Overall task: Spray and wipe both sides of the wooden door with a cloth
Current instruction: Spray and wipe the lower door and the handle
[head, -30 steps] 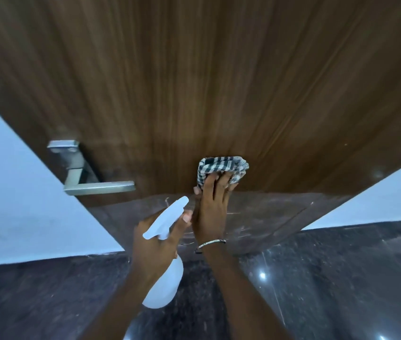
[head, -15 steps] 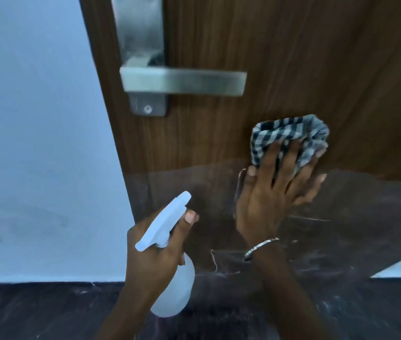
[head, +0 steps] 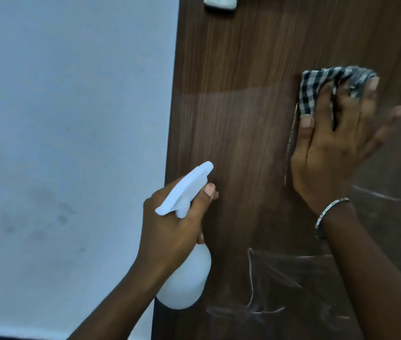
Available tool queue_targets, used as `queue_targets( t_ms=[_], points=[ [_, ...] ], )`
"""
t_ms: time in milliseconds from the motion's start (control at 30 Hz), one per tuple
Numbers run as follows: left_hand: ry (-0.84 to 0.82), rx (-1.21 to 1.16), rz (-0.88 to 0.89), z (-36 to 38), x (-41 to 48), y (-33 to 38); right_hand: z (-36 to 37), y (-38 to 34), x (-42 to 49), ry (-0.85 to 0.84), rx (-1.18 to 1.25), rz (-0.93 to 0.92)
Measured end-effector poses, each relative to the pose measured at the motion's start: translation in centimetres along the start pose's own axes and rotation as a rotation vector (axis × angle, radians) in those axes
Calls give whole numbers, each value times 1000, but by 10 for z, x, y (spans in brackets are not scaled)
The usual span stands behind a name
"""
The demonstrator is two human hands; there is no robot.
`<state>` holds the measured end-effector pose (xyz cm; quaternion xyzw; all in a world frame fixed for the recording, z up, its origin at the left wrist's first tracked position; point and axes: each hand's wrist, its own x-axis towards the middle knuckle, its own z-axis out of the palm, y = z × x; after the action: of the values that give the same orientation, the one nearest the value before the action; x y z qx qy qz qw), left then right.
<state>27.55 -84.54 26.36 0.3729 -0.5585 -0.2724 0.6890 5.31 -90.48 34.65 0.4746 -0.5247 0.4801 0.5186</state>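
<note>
Wipe step, on this face of the door. Right hand is flat, fingers spread nearly straight, pressing the cloth onto the wood under its fingertips. Left hand is curled round the bottle neck, low and left of the wiping hand. Streaks sit below the right wrist, so next likely drag the cloth down there with even pressure. Other face: can't tell.

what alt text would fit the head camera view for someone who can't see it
A right hand presses a checked cloth flat against a dark wooden door, while the left hand grips a white spray bottle lower down. A pale wall lies to the left.
</note>
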Motion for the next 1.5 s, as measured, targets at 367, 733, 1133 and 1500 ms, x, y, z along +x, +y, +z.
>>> queue_targets(
  t_ms=[367, 733, 1133, 1500],
  points=[
    [34, -37, 46, -23, 21, 39, 14, 8, 15, 26, 416, 62],
    [63, 49, 72, -53, 8, 56, 13, -115, 10, -57, 379, -83],
    [72, 4, 56, -58, 1, 71, 17, -118, 76, -96, 325, -429],
    [102, -6, 58, -70, -5, 68, 4, -102, -103, -262, 342, -637]
  ],
)
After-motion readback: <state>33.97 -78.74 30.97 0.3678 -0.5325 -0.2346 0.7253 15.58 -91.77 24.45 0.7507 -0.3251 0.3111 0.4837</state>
